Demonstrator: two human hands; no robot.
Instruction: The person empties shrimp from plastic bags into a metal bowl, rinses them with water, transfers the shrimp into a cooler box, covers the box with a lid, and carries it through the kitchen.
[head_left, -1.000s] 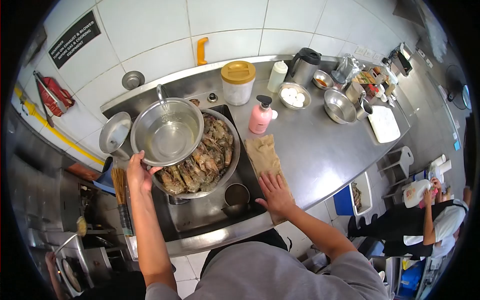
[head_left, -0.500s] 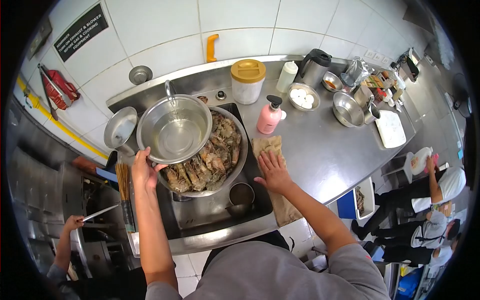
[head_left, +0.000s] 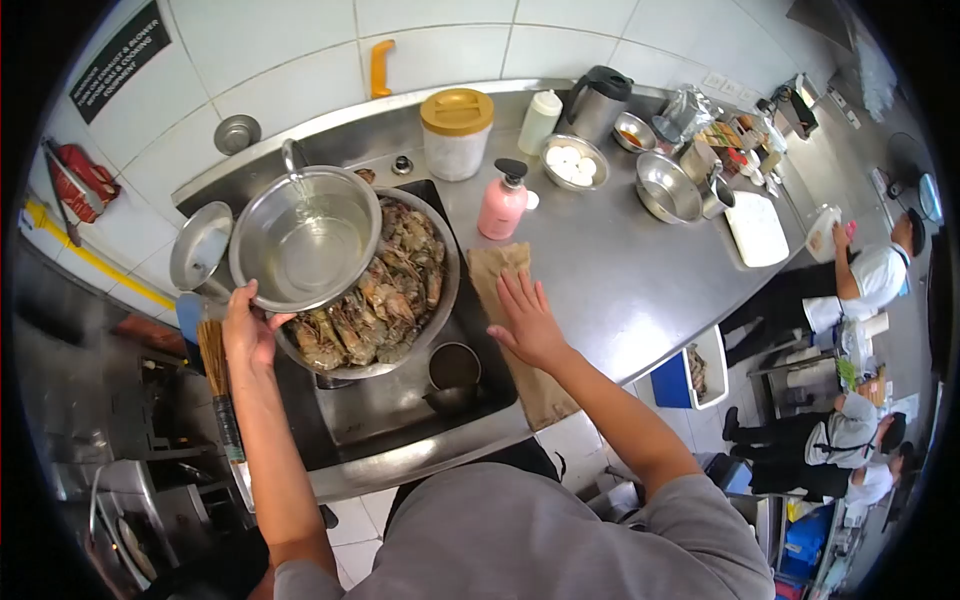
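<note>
Left hand [head_left: 250, 335] closed on steel bowl [head_left: 310, 250] at 7 o'clock rim, held over the shrimp's [head_left: 395, 290] 10 o'clock side, likely catching faucet [head_left: 291, 155] water. Right hand [head_left: 535, 332] open, palm down at brown cloth [head_left: 545, 398], probably bracing.

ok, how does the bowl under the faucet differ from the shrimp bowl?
Faucet bowl holds clear water; shrimp bowl is heaped with shrimp. Faucet bowl is smaller, shrimp bowl wider. Faucet bowl is gripped at its rim by the left hand; shrimp bowl sits in the sink, partly hidden beneath. Both round, metal.
</note>
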